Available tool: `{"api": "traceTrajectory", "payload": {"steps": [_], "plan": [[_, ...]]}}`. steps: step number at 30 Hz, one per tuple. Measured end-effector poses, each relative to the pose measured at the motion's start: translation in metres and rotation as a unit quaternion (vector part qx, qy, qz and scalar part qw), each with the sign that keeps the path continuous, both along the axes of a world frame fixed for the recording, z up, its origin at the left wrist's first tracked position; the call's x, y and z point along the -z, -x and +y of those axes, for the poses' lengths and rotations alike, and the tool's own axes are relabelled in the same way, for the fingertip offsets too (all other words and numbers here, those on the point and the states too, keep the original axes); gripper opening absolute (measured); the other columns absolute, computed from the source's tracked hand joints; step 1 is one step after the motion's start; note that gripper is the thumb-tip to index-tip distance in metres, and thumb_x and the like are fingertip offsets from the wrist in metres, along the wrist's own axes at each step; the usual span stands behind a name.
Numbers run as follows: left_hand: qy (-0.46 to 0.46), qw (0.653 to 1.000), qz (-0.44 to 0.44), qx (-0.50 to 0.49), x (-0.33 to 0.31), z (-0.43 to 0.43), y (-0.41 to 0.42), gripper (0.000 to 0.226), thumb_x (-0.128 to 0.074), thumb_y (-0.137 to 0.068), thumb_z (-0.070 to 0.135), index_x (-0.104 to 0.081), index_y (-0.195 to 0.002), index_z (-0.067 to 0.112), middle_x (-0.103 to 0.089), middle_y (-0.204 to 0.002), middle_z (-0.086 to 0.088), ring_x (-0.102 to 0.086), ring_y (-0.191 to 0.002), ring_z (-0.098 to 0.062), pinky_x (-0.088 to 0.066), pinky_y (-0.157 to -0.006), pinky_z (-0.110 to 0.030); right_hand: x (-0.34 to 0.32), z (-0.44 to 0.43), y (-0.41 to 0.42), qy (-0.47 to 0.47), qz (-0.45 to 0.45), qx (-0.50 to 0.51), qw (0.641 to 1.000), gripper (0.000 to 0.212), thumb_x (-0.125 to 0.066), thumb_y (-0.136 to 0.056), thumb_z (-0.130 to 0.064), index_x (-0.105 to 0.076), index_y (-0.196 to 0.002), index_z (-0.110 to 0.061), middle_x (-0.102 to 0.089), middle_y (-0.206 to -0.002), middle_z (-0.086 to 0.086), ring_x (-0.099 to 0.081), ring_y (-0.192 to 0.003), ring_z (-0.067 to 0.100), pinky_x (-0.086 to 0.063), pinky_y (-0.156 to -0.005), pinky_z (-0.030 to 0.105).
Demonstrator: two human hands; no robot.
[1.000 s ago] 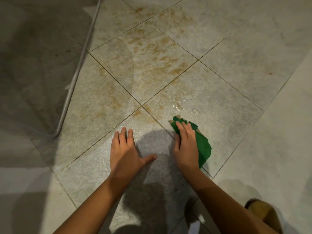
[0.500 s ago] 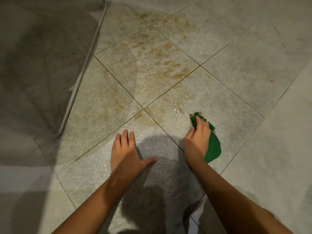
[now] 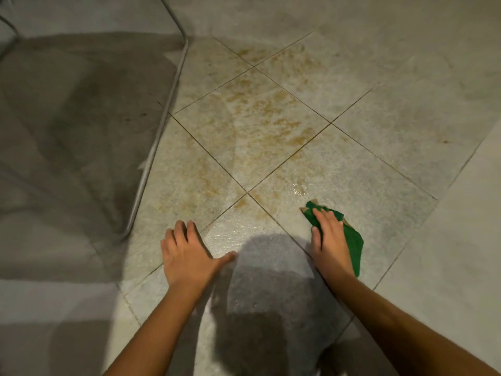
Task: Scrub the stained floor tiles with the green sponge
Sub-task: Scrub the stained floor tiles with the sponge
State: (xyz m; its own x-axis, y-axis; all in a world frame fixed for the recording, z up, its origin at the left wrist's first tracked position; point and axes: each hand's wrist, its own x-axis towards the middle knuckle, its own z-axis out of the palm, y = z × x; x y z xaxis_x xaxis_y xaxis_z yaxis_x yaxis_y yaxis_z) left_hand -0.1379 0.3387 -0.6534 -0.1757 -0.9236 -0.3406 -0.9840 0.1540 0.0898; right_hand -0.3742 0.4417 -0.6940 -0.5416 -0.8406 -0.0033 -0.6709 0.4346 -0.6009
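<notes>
My right hand (image 3: 329, 240) presses the flat green sponge (image 3: 352, 240) onto a wet grey floor tile (image 3: 352, 169); the sponge's far tip and right edge stick out from under my fingers. My left hand (image 3: 187, 253) lies flat on the neighbouring tile with fingers spread, holding nothing. Brown-orange stains (image 3: 260, 123) cover the tiles beyond both hands, thickest on the middle tile. My shadow falls on the tile between my arms.
A thin metal frame leg (image 3: 160, 126) runs diagonally down the left side, with a shadowed grey surface (image 3: 67, 131) behind it. Paler, unstained floor (image 3: 447, 267) lies to the right of the tiled patch.
My right hand has slid the sponge over the wet tile, first away and to the right, then slightly back. The left hand stayed planted. The view has tilted up, showing more floor ahead.
</notes>
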Motion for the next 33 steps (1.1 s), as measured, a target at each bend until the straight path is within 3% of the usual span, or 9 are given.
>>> {"api": "traceTrajectory", "payload": {"steps": [8, 10, 14, 18, 22, 27, 31, 33], "plan": [[-0.049, 0.998, 0.017, -0.041, 0.002, -0.007, -0.006, 0.123, -0.05, -0.06, 0.085, -0.006, -0.15, 0.013, -0.004, -0.158, -0.007, -0.003, -0.144, -0.033, -0.018, -0.116, -0.046, 0.007, -0.059, -0.019, 0.008, 0.04, 0.127, 0.991, 0.041, -0.039, -0.096, -0.005, -0.038, -0.137, -0.003, -0.037, -0.141, 0.019, -0.02, -0.137, 0.033, -0.003, -0.113, 0.038], [-0.04, 0.998, 0.021, -0.048, 0.002, -0.007, -0.005, 0.121, -0.054, -0.061, 0.083, -0.009, -0.149, 0.014, -0.007, -0.157, -0.006, -0.006, -0.144, -0.032, -0.022, -0.115, -0.047, 0.006, -0.062, -0.029, 0.007, 0.047, 0.087, 0.995, 0.042, -0.042, -0.094, -0.002, -0.04, -0.136, -0.004, -0.037, -0.142, 0.019, -0.02, -0.138, 0.032, -0.001, -0.113, 0.037], [-0.039, 0.997, 0.028, -0.057, 0.001, -0.008, -0.006, 0.12, -0.059, -0.06, 0.08, -0.013, -0.148, 0.014, -0.009, -0.157, -0.005, -0.008, -0.143, -0.031, -0.023, -0.114, -0.047, 0.006, -0.044, -0.047, 0.015, 0.069, -0.065, 0.995, 0.047, -0.056, -0.08, 0.008, -0.051, -0.126, 0.001, -0.052, -0.127, 0.024, -0.039, -0.126, 0.042, -0.016, -0.105, 0.052], [-0.031, 0.997, 0.04, -0.057, 0.001, -0.006, -0.007, 0.119, -0.058, -0.06, 0.082, -0.014, -0.148, 0.015, -0.01, -0.157, -0.005, -0.008, -0.143, -0.031, -0.023, -0.114, -0.047, -0.002, -0.028, -0.03, -0.005, 0.038, -0.128, 0.991, 0.041, -0.038, -0.094, -0.01, -0.042, -0.135, -0.008, -0.041, -0.141, 0.013, -0.024, -0.137, 0.026, -0.006, -0.113, 0.037], [-0.024, 0.996, 0.053, -0.068, 0.003, -0.004, -0.009, 0.121, -0.058, -0.059, 0.082, -0.013, -0.149, 0.016, -0.009, -0.157, -0.004, -0.007, -0.144, -0.029, -0.021, -0.114, -0.045, 0.0, -0.034, -0.006, -0.005, 0.036, 0.025, 0.999, 0.04, -0.042, -0.096, -0.011, -0.041, -0.136, -0.009, -0.04, -0.141, 0.012, -0.025, -0.135, 0.024, -0.008, -0.115, 0.042], [-0.023, 0.994, 0.062, -0.089, 0.001, -0.004, -0.004, 0.121, -0.063, -0.06, 0.078, -0.011, -0.149, 0.015, -0.007, -0.158, -0.003, -0.004, -0.144, -0.028, -0.018, -0.116, -0.044, 0.004, -0.063, -0.041, 0.007, 0.077, 0.145, 0.986, 0.046, -0.053, -0.083, 0.008, -0.047, -0.128, 0.002, -0.048, -0.13, 0.025, -0.036, -0.127, 0.042, -0.019, -0.11, 0.051], [-0.03, 0.993, 0.057, -0.099, 0.001, -0.004, -0.002, 0.121, -0.064, -0.06, 0.076, -0.009, -0.149, 0.016, -0.005, -0.158, -0.003, -0.001, -0.145, -0.028, -0.016, -0.118, -0.043, 0.002, -0.08, -0.07, -0.005, 0.032, 0.06, 0.998, 0.048, -0.041, -0.093, -0.004, -0.033, -0.141, -0.011, -0.028, -0.148, 0.012, -0.012, -0.14, 0.026, 0.008, -0.11, 0.028], [-0.027, 0.993, 0.054, -0.101, 0.001, -0.003, -0.002, 0.122, -0.062, -0.06, 0.078, -0.007, -0.15, 0.017, -0.003, -0.158, -0.001, 0.0, -0.145, -0.027, -0.014, -0.118, -0.042, 0.001, -0.08, -0.076, 0.012, 0.014, -0.003, 1.0, 0.044, -0.041, -0.095, -0.008, -0.037, -0.139, -0.011, -0.033, -0.146, 0.012, -0.015, -0.14, 0.025, 0.006, -0.111, 0.03]]}}
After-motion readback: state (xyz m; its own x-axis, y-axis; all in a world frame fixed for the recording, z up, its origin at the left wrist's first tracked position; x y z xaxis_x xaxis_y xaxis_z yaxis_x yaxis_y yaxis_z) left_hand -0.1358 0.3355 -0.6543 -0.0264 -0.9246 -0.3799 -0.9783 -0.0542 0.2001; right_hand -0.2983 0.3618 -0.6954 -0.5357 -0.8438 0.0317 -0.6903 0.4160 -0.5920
